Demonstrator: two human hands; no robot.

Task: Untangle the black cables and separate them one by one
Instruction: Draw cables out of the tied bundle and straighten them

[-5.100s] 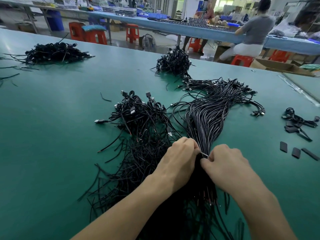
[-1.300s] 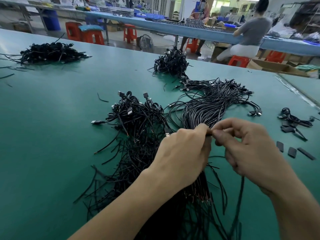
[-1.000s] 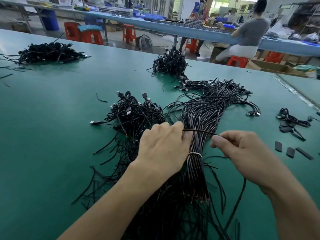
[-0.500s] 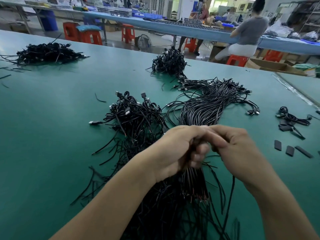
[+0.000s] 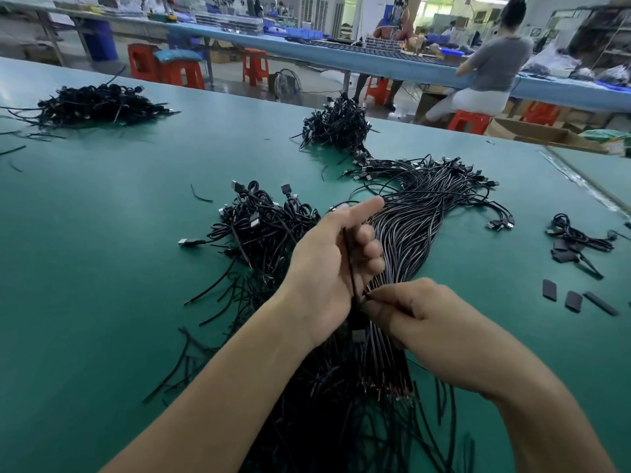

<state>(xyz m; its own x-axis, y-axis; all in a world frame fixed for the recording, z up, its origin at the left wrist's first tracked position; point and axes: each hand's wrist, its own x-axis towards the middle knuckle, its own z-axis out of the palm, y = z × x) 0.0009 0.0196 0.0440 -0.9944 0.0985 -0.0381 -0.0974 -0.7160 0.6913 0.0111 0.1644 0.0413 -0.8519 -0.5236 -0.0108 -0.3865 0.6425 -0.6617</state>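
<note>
Factory assy floor: long green bench (image 5: 102, 233), red stools (image 5: 254, 66), cable piles (image 5: 99, 104), worker (image 5: 495, 70) seated at next bench (image 5: 341, 59).

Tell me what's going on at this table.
A person is sorting black cables on a green table. The left hand holds a single cable above the mass, and the right hand pinches it near the left palm's heel. Beneath the hands lies a straightened bundle; a tangled heap sits to its left.
</note>
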